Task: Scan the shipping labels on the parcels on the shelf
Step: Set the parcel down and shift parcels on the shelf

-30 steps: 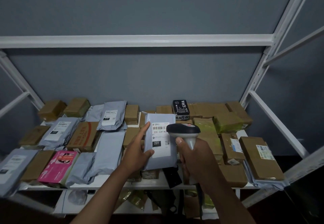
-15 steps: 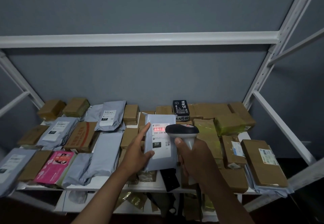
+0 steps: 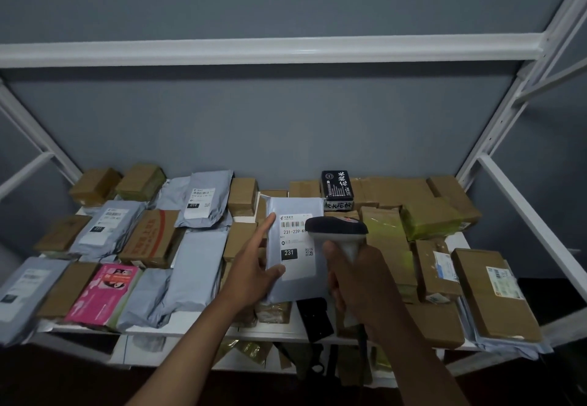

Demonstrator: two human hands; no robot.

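1. The left hand holds a grey mailer upright at frame centre, thumb on its face, forefinger along its left edge.
2. The right hand grips the scanner, aimed at the label.
3. The red scan line seen half a second ago is gone: this label looks read.
4. Other parcels wait on the shelf.
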